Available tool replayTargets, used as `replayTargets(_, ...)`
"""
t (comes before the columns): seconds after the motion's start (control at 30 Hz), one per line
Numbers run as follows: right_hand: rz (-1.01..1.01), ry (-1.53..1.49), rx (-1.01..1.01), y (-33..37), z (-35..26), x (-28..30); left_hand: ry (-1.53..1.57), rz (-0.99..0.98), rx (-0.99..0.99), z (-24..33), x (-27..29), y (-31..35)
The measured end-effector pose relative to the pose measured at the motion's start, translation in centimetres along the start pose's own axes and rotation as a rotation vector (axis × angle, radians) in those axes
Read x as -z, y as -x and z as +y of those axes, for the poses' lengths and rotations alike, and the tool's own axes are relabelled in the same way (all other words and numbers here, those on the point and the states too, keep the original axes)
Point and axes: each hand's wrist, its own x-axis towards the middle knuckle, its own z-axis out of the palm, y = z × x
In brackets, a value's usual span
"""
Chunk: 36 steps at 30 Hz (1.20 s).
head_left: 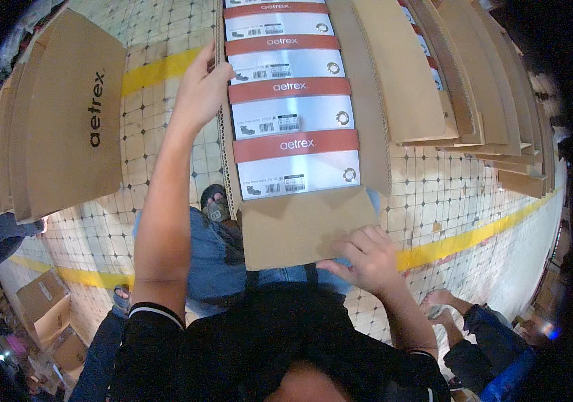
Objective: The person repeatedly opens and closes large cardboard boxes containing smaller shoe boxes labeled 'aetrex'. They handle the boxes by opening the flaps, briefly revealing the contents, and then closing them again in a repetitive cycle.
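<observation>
In front of me stands an open cardboard carton [373, 100], its near flap [306, 231] folded out toward me. A row of shoe boxes [293, 114] fills it, white with red lid bands and labels on their ends. My left hand [204, 87] grips the carton's left wall, with the thumb over the edge beside the boxes. At the right corner of the near flap, my right hand [365, 258] is closed on the cardboard with bent fingers. Some of its fingertips are hard to make out.
Brown cartons [65, 120] stand in a row at the left. More open cartons [487, 80] line the right, some holding similar boxes. Yellow tape [461, 244] crosses the tiled floor [159, 127]. Other people's legs [98, 348] show at lower left, and another person [481, 342] at lower right.
</observation>
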Motion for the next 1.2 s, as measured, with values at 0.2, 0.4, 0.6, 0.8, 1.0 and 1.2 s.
replayTargets(0.2,0.132,-0.016,-0.063,0.8,-0.2,-1.5,0.01,-0.038,-0.045,-0.9,0.1,-0.5)
replayTargets(0.4,0.316,-0.079,-0.103,-0.8,1.4,2.0,0.029,-0.075,-0.065,-2.2,0.2,-1.1)
replayTargets(0.6,0.645,-0.101,-0.324,-11.4,7.8,6.3,-0.038,-0.062,-0.061,-2.4,0.6,-1.4)
replayTargets(0.8,0.22,-0.14,-0.689,-21.7,14.3,4.6,-0.018,-0.094,-0.047,-2.4,0.9,-1.3)
replayTargets(1.0,0.217,-0.292,-0.672,-21.9,16.3,2.9,-0.086,-0.047,-0.075,-1.9,1.2,-1.0)
replayTargets(1.2,0.269,-0.402,-0.645,-21.4,14.9,3.3,-0.072,-0.09,-0.056,-0.7,1.6,-0.8)
